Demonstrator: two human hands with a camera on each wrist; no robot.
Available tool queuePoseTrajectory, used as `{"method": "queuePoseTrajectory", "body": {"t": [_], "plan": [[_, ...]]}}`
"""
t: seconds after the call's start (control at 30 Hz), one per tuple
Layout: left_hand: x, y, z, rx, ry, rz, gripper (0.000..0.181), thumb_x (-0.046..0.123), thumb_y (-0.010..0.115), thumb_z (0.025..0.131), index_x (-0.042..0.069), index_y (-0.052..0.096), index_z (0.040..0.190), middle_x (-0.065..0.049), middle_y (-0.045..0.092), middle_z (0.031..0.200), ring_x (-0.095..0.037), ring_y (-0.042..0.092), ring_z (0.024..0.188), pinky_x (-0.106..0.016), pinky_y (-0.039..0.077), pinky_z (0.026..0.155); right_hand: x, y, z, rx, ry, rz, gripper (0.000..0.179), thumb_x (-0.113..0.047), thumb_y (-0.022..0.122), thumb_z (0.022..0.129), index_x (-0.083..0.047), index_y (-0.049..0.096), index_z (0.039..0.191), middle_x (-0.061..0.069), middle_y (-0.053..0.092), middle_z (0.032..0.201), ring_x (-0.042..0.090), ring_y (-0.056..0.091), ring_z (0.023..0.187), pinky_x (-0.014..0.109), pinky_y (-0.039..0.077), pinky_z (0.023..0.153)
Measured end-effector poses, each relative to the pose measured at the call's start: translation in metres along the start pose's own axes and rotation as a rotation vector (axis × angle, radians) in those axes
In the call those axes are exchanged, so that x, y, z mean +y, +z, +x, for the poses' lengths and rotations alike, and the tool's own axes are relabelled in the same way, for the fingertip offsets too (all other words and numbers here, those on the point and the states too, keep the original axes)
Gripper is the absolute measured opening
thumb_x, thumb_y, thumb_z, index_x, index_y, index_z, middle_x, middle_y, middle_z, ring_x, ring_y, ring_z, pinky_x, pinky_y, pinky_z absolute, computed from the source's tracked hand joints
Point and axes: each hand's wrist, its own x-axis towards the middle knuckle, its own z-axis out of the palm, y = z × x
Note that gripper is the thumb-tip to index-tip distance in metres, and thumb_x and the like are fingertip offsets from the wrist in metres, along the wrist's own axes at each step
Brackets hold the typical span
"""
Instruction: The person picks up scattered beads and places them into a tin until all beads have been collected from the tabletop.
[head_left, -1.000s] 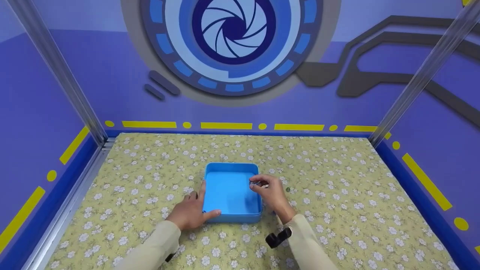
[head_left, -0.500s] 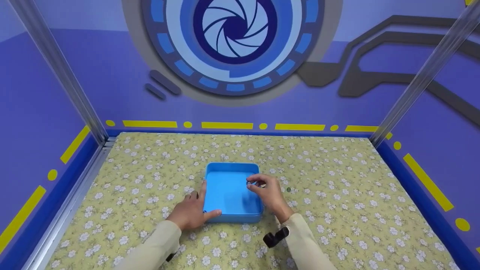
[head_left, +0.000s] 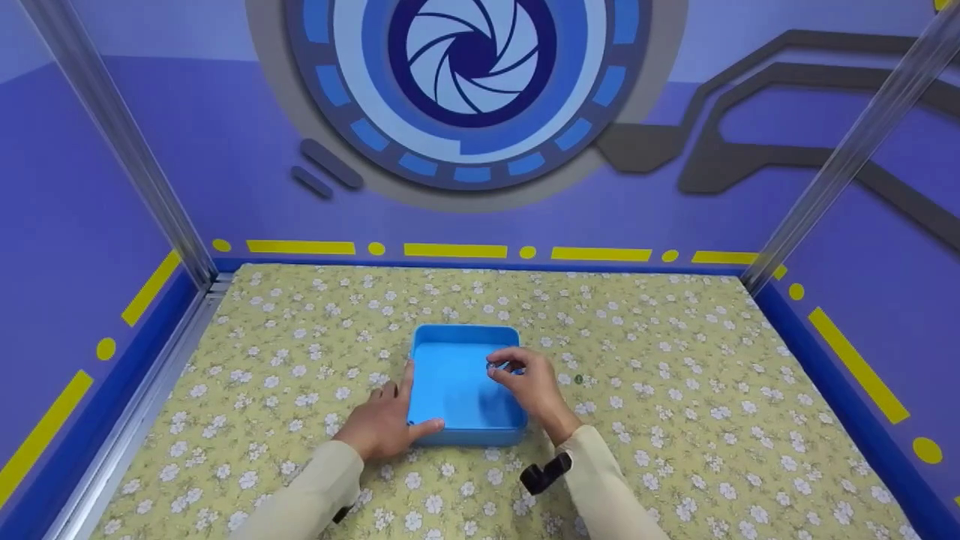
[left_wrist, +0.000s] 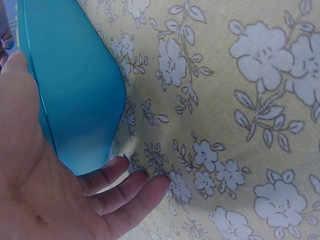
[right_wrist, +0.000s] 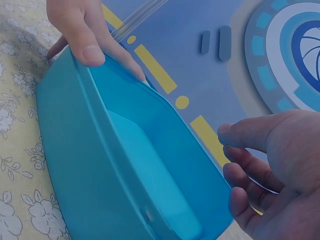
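Note:
A square, shallow blue box (head_left: 457, 390), without a cover, lies on the cloth in the middle of the head view. My left hand (head_left: 382, 424) rests at its front-left corner, the thumb on the front rim and the index finger along the left side. Its other fingers (left_wrist: 135, 200) lie loose beside the outer wall in the left wrist view. Above the box's right half, my right hand (head_left: 531, 381) pinches a small glassy marble (head_left: 492, 366), mostly hidden by the fingertips. Another small greenish marble (head_left: 578, 379) lies on the cloth right of the box.
Flowered yellow cloth (head_left: 675, 405) covers the table. Blue-purple printed panels (head_left: 480, 225) stand behind and on both sides, with metal posts (head_left: 135, 142) at the corners. A small dark spot (head_left: 411, 423) shows at the box's front-left corner; I cannot tell what it is.
My right hand has shifted a little to the left, farther over the box, with the marble between its fingertips. My left hand and the box have stayed put.

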Motion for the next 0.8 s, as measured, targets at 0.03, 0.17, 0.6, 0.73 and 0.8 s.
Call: {"method": "queuePoseTrajectory", "body": {"t": [0.03, 0.17, 0.6, 0.73, 0.8], "plan": [[-0.0001, 0.0, -0.0001, 0.001, 0.0, 0.0, 0.11, 0.075, 0.053, 0.082, 0.014, 0.001, 0.157, -0.026, 0.034, 0.151, -0.046, 0.037, 0.137, -0.061, 0.042, 0.1, -0.0002, 0.0006, 0.0002, 0.002, 0.002, -0.005, 0.015, -0.012, 0.071, 0.088, -0.009, 0.074, 0.102, 0.004, 0.073, 0.099, 0.015, 0.061, 0.085, 0.033, 0.05, 0.08], [-0.0005, 0.0, -0.0003, 0.006, 0.004, 0.002, 0.11, 0.075, 0.053, 0.082, 0.014, 0.001, 0.157, -0.027, 0.034, 0.151, -0.046, 0.038, 0.136, -0.061, 0.042, 0.1, -0.0011, 0.0024, 0.0007, 0.008, -0.007, -0.017, 0.015, -0.011, 0.071, 0.087, -0.009, 0.075, 0.102, 0.004, 0.073, 0.098, 0.014, 0.061, 0.084, 0.034, 0.05, 0.08], [-0.0001, 0.0, 0.0008, 0.002, -0.003, 0.011, 0.111, 0.077, 0.052, 0.081, 0.015, 0.0, 0.157, -0.025, 0.035, 0.151, -0.044, 0.041, 0.135, -0.06, 0.043, 0.099, -0.0026, 0.0039, -0.0005, -0.009, -0.05, -0.012, 0.012, -0.012, 0.071, 0.088, -0.014, 0.075, 0.099, 0.005, 0.073, 0.099, 0.016, 0.063, 0.085, 0.038, 0.053, 0.081], [-0.0006, 0.0006, 0.0013, 0.004, -0.005, 0.011, 0.112, 0.077, 0.052, 0.081, 0.015, 0.0, 0.157, -0.025, 0.036, 0.151, -0.044, 0.041, 0.135, -0.06, 0.043, 0.099, -0.0032, 0.0046, -0.0007, -0.016, -0.038, -0.018, 0.012, -0.013, 0.071, 0.089, -0.013, 0.074, 0.1, 0.004, 0.072, 0.099, 0.016, 0.062, 0.085, 0.036, 0.052, 0.081], [-0.0007, 0.0005, 0.0015, 0.005, -0.002, 0.012, 0.111, 0.077, 0.052, 0.081, 0.015, 0.0, 0.158, -0.025, 0.036, 0.15, -0.045, 0.042, 0.134, -0.06, 0.044, 0.098, -0.003, 0.0051, -0.0004, -0.019, -0.034, -0.023, 0.013, -0.013, 0.07, 0.089, -0.012, 0.074, 0.101, 0.004, 0.072, 0.1, 0.015, 0.062, 0.085, 0.035, 0.052, 0.081]]}}
